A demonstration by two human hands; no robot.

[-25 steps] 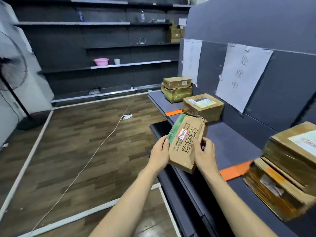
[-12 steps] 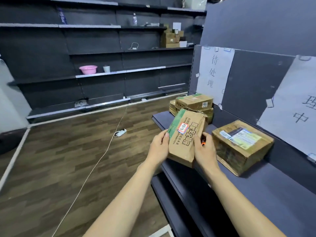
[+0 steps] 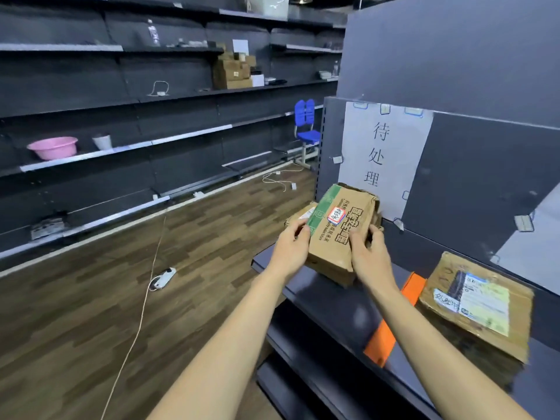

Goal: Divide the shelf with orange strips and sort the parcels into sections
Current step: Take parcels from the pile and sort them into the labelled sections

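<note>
Both hands, left hand (image 3: 291,248) and right hand (image 3: 368,253), are gripping the crumpled brown cardboard parcel (image 3: 339,234), orange strip (image 3: 391,322) already lying to their right, sorting unfinished.

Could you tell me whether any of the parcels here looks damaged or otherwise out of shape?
Yes: the parcel held by the left hand and right hand is crumpled, its top edge torn and dented. The flat parcel beside the orange strip has ragged, creased edges too.
</note>
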